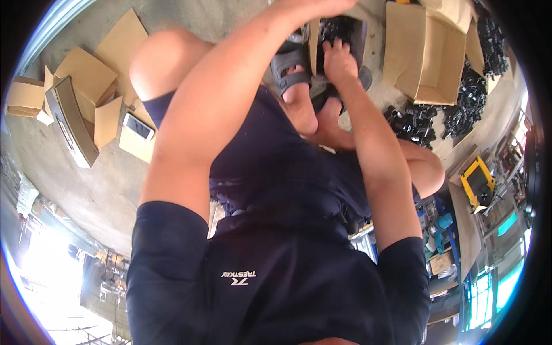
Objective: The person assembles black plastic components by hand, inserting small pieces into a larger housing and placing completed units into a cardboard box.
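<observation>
Between my feet stands a narrow cardboard box (314, 49) holding many small black parts (340, 27). My right hand (341, 62) reaches into this box, its fingers apart and resting on the parts; no part shows in its grasp. My left hand (322, 7) stretches across above the box's near corner at the top edge of the view. Its fingers are partly cut off and blurred, so whether they grip anything is unclear.
A large open cardboard box (422, 57) stands to the right, with heaps of black parts (464, 103) beside it. Opened cartons (86, 75) lie on the floor at left, near a phone (138, 126) on cardboard. My sandalled foot (292, 69) is beside the narrow box.
</observation>
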### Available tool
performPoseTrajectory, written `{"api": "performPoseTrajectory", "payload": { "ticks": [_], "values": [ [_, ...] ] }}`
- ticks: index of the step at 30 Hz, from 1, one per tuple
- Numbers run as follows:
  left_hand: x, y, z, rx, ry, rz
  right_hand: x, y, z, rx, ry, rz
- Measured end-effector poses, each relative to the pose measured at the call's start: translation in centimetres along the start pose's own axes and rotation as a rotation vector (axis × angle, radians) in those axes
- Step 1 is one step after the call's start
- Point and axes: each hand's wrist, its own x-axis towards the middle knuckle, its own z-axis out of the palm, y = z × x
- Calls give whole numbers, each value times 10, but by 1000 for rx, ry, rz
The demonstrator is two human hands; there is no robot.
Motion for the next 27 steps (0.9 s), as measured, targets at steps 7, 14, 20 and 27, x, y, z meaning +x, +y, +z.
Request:
{"api": "performPoseTrajectory", "payload": {
  "ticks": [7, 14, 20, 27],
  "values": [
    [-4, 1, 14, 44, -90, -18, -23, 3, 35, 285, -29, 90],
    [-25, 14, 20, -62, -83, 54, -41, 13, -42, 883, 546, 84],
    [-52, 25, 67, -539, -338, -127, -87, 32, -128, 1174, 596, 245],
    [-64, 14, 74, -900, -503, -291, -117, 19, -133, 1061, 805, 170]
  ]
}}
